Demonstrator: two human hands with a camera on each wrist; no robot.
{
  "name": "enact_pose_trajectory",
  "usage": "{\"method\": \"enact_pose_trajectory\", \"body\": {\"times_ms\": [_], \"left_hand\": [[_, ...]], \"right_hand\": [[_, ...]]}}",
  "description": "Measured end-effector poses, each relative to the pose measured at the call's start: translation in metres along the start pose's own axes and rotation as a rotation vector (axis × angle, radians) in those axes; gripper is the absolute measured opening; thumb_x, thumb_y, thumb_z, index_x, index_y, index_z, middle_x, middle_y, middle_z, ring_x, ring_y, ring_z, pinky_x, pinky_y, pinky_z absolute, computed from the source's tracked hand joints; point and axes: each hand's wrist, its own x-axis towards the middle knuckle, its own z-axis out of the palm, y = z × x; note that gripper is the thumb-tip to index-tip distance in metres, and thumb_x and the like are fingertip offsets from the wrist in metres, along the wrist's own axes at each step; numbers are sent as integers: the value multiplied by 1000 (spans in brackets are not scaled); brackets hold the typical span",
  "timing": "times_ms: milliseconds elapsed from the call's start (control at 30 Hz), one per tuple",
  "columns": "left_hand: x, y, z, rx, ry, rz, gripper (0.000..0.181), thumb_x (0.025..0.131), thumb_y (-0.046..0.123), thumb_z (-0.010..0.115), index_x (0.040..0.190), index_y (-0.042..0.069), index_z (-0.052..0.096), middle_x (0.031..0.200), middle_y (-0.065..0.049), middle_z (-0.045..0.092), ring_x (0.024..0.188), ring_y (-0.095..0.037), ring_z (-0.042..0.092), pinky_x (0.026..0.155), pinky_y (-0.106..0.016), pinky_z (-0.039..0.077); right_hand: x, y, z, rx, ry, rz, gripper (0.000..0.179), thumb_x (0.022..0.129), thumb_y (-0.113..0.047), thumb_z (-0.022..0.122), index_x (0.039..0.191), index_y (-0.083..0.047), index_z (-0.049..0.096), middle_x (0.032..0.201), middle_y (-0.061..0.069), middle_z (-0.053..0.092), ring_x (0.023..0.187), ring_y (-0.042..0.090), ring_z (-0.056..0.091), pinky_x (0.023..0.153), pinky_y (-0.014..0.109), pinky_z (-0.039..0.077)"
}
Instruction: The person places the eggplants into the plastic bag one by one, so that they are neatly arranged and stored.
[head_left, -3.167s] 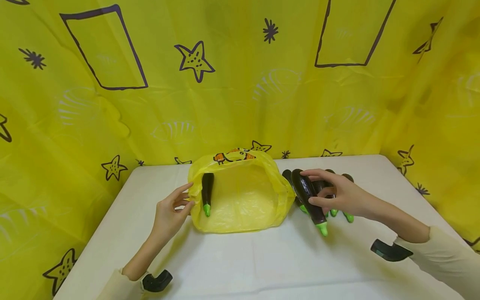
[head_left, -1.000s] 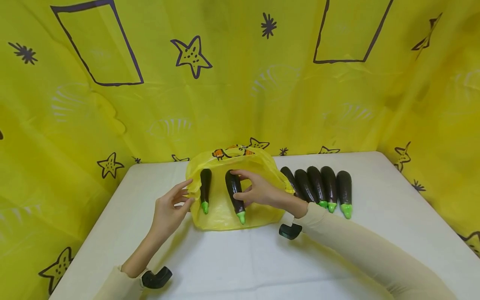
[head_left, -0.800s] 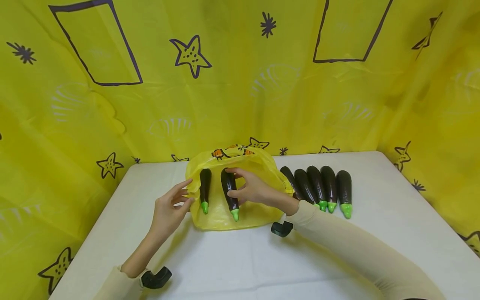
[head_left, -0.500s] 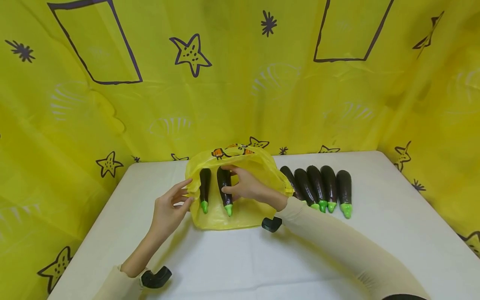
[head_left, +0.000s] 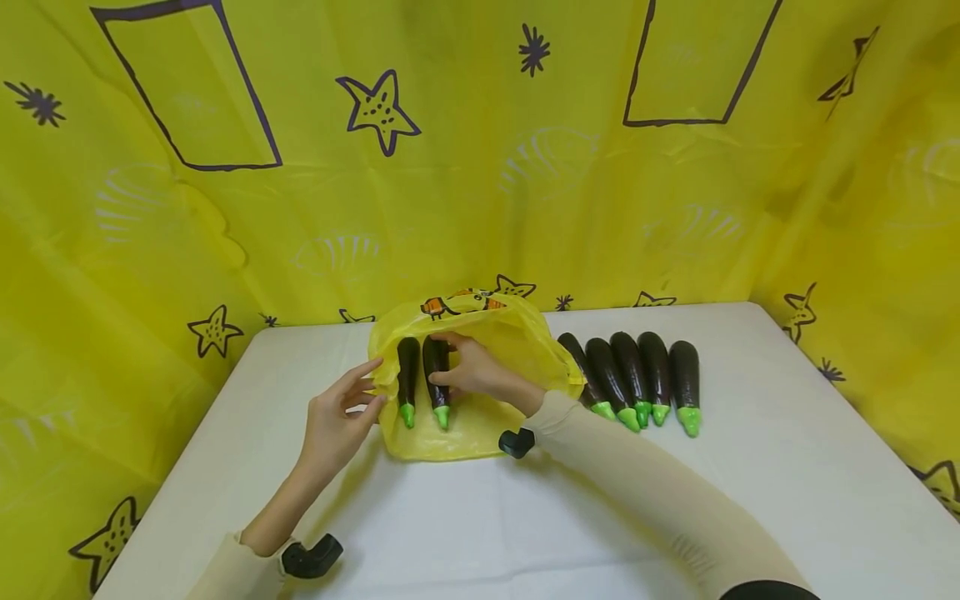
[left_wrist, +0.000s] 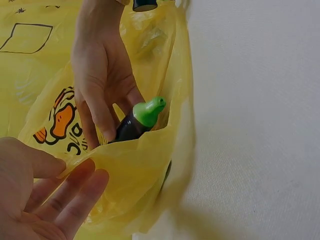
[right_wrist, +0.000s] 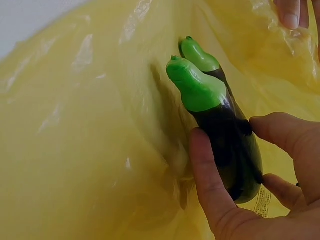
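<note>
A yellow plastic bag (head_left: 495, 433) lies on the table with its mouth toward me. My left hand (head_left: 330, 425) pinches the left edge of that mouth between thumb and fingers; the left wrist view shows fingertips behind the thin film. Inside the bag, my right hand (head_left: 480, 372) grips a dark purple eggplant (right_wrist: 225, 145) with a green stem end pointing toward me. Just left of it in the bag lies a second eggplant (head_left: 408, 371), roughly parallel; in the right wrist view its green tip (right_wrist: 197, 54) shows behind the held one.
Several more eggplants (head_left: 628, 367) lie in a row on the white table (head_left: 570, 533), right of the bag, stems toward me. The nearest one touches or nearly touches the bag's right edge. A yellow printed curtain (head_left: 465, 208) stands behind and at both sides.
My right hand has carried an eggplant from the row on the right into the bag, then leftward beside the other eggplant. My left hand has stayed at the bag's edge.
</note>
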Motion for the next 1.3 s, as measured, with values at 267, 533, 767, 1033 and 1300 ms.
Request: {"method": "enact_pose_trajectory", "body": {"times_ms": [267, 533, 767, 1033, 1300], "left_hand": [[-1, -2, 0, 15, 0, 4, 57, 84, -14, 76, 137, 1, 63, 102, -20, 75, 83, -33, 75, 63, -15, 59], [1, 0, 0, 19, -4, 1, 56, 85, -14, 75, 137, 4, 64, 104, -19, 75, 84, -32, 75, 64, -16, 59], [-2, -2, 2, 26, 2, 11, 57, 84, -15, 76, 137, 0, 62, 104, -22, 74, 84, -34, 75, 63, -15, 59], [-2, 0, 1, 18, -5, -7, 56, 85, -16, 74, 137, 5, 64, 102, -20, 75, 83, -32, 76, 63, -17, 60], [-1, -1, 0, 36, -4, -11, 56, 86, -14, 74, 137, 6, 64, 104, -19, 75, 84, -31, 76, 65, -17, 60]], "right_hand": [[7, 2, 7, -36, 6, 2, 73, 92, -11, 77, 156, -16, 42, 154, 27, 40, 64, 28, 70, 62, 33, 62], [11, 2, 10, -90, 10, -29, 73, 92, -11, 77, 156, -12, 42, 147, 22, 49, 66, 29, 68, 58, 25, 57], [13, 4, 12, -95, 24, -20, 71, 91, -12, 78, 154, -13, 45, 146, 21, 50, 65, 26, 68, 57, 26, 57], [13, 8, 12, -75, 19, -19, 67, 92, -11, 77, 152, -11, 48, 143, 23, 53, 63, 24, 69, 60, 29, 61], [13, 8, 13, -51, 2, -12, 66, 93, -11, 77, 152, -11, 49, 146, 24, 50, 66, 26, 71, 64, 30, 62]]}}
